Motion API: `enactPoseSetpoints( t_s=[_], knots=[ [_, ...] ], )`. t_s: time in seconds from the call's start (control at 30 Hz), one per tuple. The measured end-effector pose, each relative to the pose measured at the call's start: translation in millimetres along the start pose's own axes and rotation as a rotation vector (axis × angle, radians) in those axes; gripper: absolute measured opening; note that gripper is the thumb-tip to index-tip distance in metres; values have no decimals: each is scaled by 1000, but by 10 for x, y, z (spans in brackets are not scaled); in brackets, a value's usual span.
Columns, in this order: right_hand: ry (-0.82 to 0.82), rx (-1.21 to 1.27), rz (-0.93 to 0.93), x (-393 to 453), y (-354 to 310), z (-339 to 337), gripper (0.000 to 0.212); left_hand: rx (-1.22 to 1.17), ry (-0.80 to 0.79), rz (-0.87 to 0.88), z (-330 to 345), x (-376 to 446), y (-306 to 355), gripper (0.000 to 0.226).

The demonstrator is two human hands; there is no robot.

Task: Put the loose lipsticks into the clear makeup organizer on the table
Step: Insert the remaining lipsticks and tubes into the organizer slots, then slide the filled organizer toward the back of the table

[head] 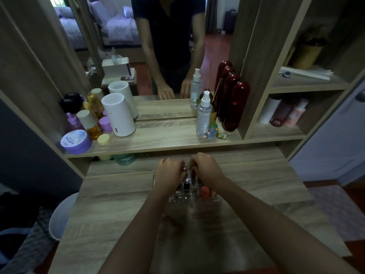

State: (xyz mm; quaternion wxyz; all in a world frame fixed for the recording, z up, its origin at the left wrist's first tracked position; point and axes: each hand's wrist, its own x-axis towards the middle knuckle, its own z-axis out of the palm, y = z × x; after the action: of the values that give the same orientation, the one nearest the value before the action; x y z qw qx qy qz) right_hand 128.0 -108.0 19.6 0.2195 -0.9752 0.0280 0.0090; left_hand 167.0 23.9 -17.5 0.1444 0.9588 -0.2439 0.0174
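Note:
The clear makeup organizer (184, 196) stands on the wooden table (118, 210), mostly covered by my two hands. My left hand (168, 174) is closed over its back left part, gripping a lipstick (184, 168) whose red end shows by my fingers. My right hand (206, 169) is curled over the back right part, around a dark red lipstick (194, 175) standing upright in a slot. A silver-and-black lipstick (186, 182) stands in a middle slot between my hands. An orange-red makeup sponge (204, 191) lies in the front right compartment.
A shelf (167, 139) just behind the organizer carries a white cylinder (118, 115), several bottles and jars on the left, a clear spray bottle (204, 113) and dark red cases (235, 105) on the right. A mirror stands behind. A green jar (124, 159) sits under the shelf.

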Motion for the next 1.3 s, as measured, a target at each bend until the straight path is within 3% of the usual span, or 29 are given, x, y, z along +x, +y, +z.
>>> enactPoseSetpoints(
  t_s=[0.33,0.57,0.73,0.87,1.0,1.1,1.2,1.3],
  knots=[
    [21,-2,-2,-10,21,16,18,-178,-22,-49,-92,-64,-100,44],
    [37,3,-13,-27,72,-40,26,-347,93,-119,-197,-229,-300,32],
    [115,39,18,-93,297,-211,21,-410,196,-275,-253,-427,-606,28],
    [189,90,140,-256,664,-234,11,-493,104,-476,-146,-594,-829,27],
    [22,297,393,-491,944,-1,16,-839,-23,-696,66,-768,-871,27],
    [-133,551,559,-663,1019,209,33,-1030,-104,-770,215,-864,-886,27],
    [-215,663,615,-744,1029,333,39,-1087,-161,-792,298,-910,-912,24],
    [-256,728,612,-753,1011,386,29,-1134,-167,-843,300,-932,-894,13]
  ],
)
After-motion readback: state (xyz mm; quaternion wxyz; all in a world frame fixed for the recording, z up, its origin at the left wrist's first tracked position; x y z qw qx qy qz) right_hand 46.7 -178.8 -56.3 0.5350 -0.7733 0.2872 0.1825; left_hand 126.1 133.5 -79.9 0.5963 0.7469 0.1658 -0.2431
